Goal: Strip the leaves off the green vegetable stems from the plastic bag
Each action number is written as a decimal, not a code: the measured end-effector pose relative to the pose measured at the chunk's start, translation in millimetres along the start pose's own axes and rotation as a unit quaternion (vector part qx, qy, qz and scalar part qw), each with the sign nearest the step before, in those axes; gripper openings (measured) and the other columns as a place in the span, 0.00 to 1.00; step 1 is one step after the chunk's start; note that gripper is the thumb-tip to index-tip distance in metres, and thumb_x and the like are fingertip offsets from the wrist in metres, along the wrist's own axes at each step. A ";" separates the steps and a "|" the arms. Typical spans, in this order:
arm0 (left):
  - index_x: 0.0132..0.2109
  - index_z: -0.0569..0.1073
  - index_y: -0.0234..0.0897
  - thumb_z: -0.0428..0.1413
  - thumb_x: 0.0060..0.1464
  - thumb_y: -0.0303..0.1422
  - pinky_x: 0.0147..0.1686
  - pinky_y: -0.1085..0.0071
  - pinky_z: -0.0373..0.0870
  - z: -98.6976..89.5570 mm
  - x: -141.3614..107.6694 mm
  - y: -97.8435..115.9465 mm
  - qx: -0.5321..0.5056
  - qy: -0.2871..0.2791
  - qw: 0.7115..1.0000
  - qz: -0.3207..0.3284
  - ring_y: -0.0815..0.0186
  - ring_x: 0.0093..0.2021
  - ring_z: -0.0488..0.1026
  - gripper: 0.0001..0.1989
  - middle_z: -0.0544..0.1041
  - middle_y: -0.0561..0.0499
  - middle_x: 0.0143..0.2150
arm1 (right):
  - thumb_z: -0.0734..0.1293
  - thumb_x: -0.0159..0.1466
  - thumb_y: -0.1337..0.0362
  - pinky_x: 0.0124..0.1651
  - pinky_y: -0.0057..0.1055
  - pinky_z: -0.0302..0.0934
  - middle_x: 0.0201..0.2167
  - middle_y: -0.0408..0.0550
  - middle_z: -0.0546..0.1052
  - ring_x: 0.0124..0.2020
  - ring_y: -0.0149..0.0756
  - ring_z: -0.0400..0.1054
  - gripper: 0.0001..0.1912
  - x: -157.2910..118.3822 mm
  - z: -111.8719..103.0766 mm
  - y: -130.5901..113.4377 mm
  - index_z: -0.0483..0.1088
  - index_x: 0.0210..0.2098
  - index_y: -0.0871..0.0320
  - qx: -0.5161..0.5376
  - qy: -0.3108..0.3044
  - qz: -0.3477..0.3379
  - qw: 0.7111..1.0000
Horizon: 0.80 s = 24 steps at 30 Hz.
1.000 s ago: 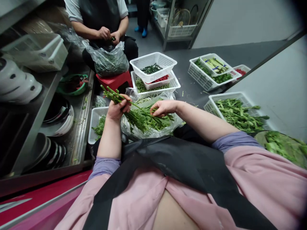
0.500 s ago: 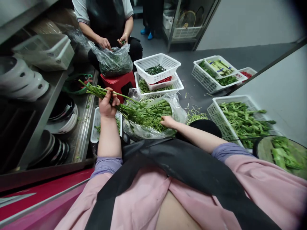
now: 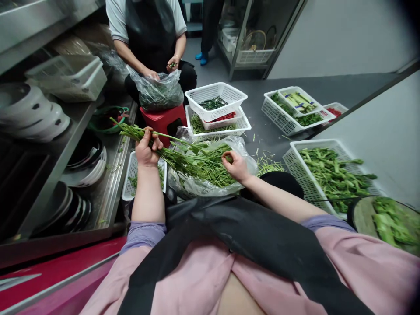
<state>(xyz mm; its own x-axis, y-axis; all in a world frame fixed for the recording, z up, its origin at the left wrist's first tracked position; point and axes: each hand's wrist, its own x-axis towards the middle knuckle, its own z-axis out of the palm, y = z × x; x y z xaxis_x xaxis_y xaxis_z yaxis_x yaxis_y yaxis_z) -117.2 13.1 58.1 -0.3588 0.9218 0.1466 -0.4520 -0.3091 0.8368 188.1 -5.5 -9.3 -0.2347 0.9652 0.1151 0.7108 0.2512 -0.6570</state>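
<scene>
My left hand [image 3: 147, 149] is closed round a bunch of long, thin-stemmed leafy greens [image 3: 180, 159], raised at a slant with the stem ends up and to the left. The lower leafy part lies over more greens in a clear plastic bag [image 3: 246, 151] in front of my lap. At the right side of that bag is my right hand [image 3: 236, 166], its fingers curled in to the thumb just above the greens. Whatever is between those fingertips is too small to make out. A small white basket [image 3: 124, 192] with green bits stands below my left wrist.
Stacked white baskets [image 3: 244, 94] with green and red vegetables stand ahead. Another basket of thick green stems [image 3: 328, 170] is at right, beside a round board [image 3: 361, 214]. A seated person [image 3: 151, 35] handles a bag on a red stool [image 3: 160, 120]. Metal shelving [image 3: 111, 192] runs along the left.
My right hand has lifted slightly and turned, its fingers now curled upward off the greens. My left hand keeps its hold on the bunch. The whole view has shifted slightly down.
</scene>
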 end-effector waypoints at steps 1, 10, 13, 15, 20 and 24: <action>0.29 0.72 0.39 0.60 0.55 0.41 0.14 0.78 0.55 1.0 -0.1 -0.5 -0.008 -0.001 1.000 -0.002 0.81 0.12 0.51 0.12 0.70 0.58 0.20 | 0.59 0.66 0.58 0.40 0.29 0.61 0.33 0.51 0.74 0.34 0.36 0.68 0.15 -1.6 -6.2 -10.5 0.69 0.47 0.59 0.035 0.018 -0.029 0.999; 0.29 0.72 0.39 0.62 0.52 0.39 0.14 0.78 0.55 7.8 -1.7 -7.9 -0.032 0.002 0.999 -0.036 0.81 0.12 0.53 0.10 0.71 0.59 0.21 | 0.65 0.61 0.58 0.37 0.29 0.57 0.26 0.44 0.71 0.27 0.32 0.62 0.18 12.5 -9.6 -47.6 0.71 0.47 0.60 0.118 -0.061 -0.061 0.989; 0.30 0.73 0.39 0.63 0.51 0.40 0.14 0.78 0.56 5.1 -0.5 -11.1 -0.027 -0.002 0.999 -0.031 0.81 0.11 0.53 0.11 0.72 0.58 0.21 | 0.66 0.59 0.60 0.40 0.29 0.58 0.30 0.46 0.73 0.32 0.32 0.65 0.11 19.0 -4.9 -40.9 0.72 0.38 0.61 0.191 -0.078 -0.066 0.976; 0.30 0.73 0.38 0.63 0.50 0.39 0.14 0.78 0.57 4.0 -0.2 -12.3 -0.022 0.008 0.999 -0.028 0.80 0.11 0.54 0.10 0.72 0.58 0.21 | 0.66 0.58 0.59 0.35 0.27 0.57 0.26 0.43 0.71 0.29 0.30 0.63 0.10 19.1 -3.7 -37.1 0.70 0.34 0.60 0.248 -0.073 -0.042 0.965; 0.30 0.73 0.35 0.66 0.43 0.36 0.14 0.77 0.57 10.4 -5.0 -14.0 0.005 0.012 1.000 0.004 0.79 0.11 0.56 0.12 0.72 0.56 0.20 | 0.67 0.58 0.54 0.19 0.23 0.41 0.16 0.33 0.59 0.15 0.23 0.46 0.14 10.3 3.8 -32.2 0.60 0.30 0.56 0.449 -0.076 0.121 0.882; 0.30 0.74 0.33 0.68 0.39 0.38 0.13 0.76 0.57 22.2 -14.3 -21.7 0.051 -0.034 0.998 0.028 0.77 0.12 0.57 0.15 0.72 0.54 0.19 | 0.68 0.57 0.58 0.16 0.22 0.35 0.14 0.31 0.58 0.12 0.21 0.41 0.15 5.2 19.1 -27.6 0.56 0.30 0.55 0.520 -0.026 0.240 0.820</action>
<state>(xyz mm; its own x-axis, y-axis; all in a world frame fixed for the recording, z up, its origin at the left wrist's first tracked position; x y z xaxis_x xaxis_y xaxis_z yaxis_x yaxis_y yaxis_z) -84.1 11.8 49.6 -0.3243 0.9182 0.2274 -0.3450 -0.3387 0.8754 154.6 -8.8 -4.8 -0.1402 0.9240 -0.3556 -0.2137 -0.3790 -0.9004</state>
